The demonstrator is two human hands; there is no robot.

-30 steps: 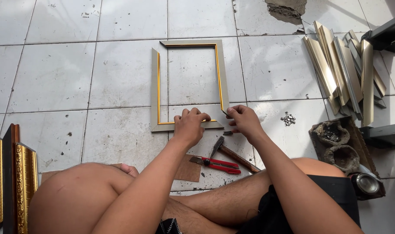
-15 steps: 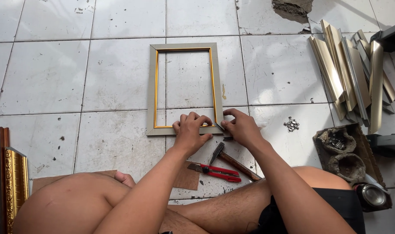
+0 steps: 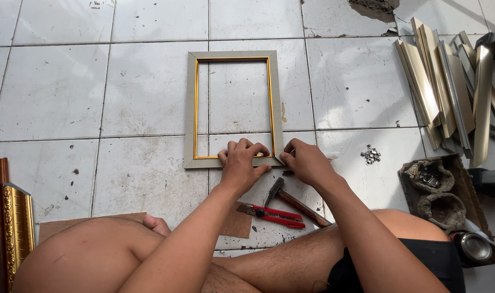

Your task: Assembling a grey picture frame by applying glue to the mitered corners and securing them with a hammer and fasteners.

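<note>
The grey picture frame with gold inner edge (image 3: 234, 108) is lying flat on the tiled floor (image 3: 68, 92), just as half a second ago; it is not shifting. The left hand (image 3: 242, 163) is still pressing its bottom rail with curled fingers. The right hand (image 3: 306, 163) is staying closed at the bottom right corner, so the joint is still being worked. A hammer (image 3: 293, 199) and a red cutter (image 3: 272, 214) are waiting just behind the hands.
</note>
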